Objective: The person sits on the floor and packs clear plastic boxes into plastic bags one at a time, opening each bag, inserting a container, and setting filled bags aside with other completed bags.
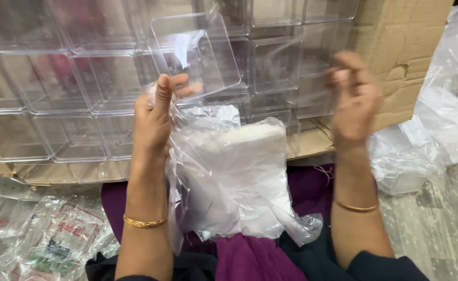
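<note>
My left hand (153,117) pinches a clear plastic box (195,54) together with the top of a thin clear plastic bag (229,177) that hangs down over my lap. The bag looks to hold something white, though its contents are blurred. My right hand (354,99) is raised to the right of the bag, motion-blurred, fingers apart and holding nothing. Both wrists wear thin gold bangles.
A large cardboard carton (390,57) in front holds stacked rows of clear plastic boxes (57,88). Loose clear bags (437,119) pile up at the right. Printed plastic wrappers (57,234) lie on the floor at the lower left. Purple cloth (255,260) covers my lap.
</note>
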Motion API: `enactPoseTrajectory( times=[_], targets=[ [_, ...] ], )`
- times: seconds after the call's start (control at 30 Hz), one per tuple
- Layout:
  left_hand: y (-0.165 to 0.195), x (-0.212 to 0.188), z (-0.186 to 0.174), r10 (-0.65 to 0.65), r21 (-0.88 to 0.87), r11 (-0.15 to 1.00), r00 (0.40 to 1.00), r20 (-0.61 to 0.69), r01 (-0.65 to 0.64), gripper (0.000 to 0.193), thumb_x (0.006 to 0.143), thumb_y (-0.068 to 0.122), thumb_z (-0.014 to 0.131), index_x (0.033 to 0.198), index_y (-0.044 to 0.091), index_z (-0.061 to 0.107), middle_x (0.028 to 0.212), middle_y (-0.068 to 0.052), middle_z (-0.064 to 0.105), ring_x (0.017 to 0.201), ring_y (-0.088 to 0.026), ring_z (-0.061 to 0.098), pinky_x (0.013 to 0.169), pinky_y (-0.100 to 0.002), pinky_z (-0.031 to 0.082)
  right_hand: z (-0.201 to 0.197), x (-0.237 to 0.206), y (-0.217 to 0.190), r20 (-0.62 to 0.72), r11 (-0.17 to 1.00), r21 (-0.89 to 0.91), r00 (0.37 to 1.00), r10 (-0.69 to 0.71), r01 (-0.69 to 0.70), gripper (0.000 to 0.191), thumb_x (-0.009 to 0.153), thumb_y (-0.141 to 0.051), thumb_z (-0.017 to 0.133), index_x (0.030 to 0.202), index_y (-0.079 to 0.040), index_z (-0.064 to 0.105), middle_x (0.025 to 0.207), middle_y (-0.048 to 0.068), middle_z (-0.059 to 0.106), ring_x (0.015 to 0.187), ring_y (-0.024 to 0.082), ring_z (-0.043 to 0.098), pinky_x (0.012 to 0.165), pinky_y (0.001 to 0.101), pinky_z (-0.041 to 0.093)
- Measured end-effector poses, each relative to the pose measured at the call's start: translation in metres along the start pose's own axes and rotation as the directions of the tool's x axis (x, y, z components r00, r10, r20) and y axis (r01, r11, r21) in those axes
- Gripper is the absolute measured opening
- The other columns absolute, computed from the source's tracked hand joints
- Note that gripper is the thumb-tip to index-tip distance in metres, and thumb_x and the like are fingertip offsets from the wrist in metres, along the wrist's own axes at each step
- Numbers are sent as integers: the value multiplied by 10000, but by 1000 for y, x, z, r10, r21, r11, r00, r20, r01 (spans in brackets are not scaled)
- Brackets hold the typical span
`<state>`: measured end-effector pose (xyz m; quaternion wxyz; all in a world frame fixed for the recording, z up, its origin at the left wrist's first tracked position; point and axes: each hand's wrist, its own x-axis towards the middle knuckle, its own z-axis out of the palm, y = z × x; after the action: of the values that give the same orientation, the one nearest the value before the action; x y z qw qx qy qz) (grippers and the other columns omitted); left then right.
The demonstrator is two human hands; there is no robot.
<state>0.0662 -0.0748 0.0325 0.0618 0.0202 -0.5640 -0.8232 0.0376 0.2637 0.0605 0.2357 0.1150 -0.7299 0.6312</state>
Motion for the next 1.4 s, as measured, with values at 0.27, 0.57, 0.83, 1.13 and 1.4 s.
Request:
enactPoseTrajectory(
  times=[0.27,0.57,0.83,1.13,1.4],
  targets=[
    [-24,-12,57,-81,115,992,957,277,50,561,948,530,639,1133,8,733,1072,-123,801,920,-140,680,799,-286,484,2,-6,-34,283,996,93,959,-19,-7,179,1051,-41,547,1174,-81,671,1492,110,580,1241,248,609,1007,390,540],
    [-26,-6,71,-128,357,928,991,40,106,589,918,530,689,1040,-35,800,886,-154,777,749,-133,631,685,-299,522,-3,-20,-36,677,670,-544,736,-4,505,1021,721,-548,865,1483,-113,343,1558,217,394,1437,408,410,1176,537,334],
    [-30,-1,70,-143,159,978,989,38,135,570,870,526,695,1041,-10,783,885,-117,808,712,-125,729,644,-280,593,-14,-18,-44,574,878,-294,805,-154,378,1149,813,-248,820,1669,-94,69,1731,187,171,1610,366,310,1365,506,291],
    [-15,-22,89,-82,507,861,995,53,44,558,900,589,674,888,52,826,590,-3,605,597,-83,524,554,-301,438,10,-16,-48,640,730,-431,750,-167,530,1385,661,-394,959,1649,-31,59,1675,231,232,1525,380,303,1303,485,327],
    [-8,-29,97,103,471,870,988,115,-146,534,920,609,653,1021,114,828,753,45,765,722,-31,715,652,-268,544,8,-16,-46,644,753,-424,752,-140,503,1365,663,-411,973,1654,-33,114,1559,229,336,1491,379,392,1284,481,371]
  ],
)
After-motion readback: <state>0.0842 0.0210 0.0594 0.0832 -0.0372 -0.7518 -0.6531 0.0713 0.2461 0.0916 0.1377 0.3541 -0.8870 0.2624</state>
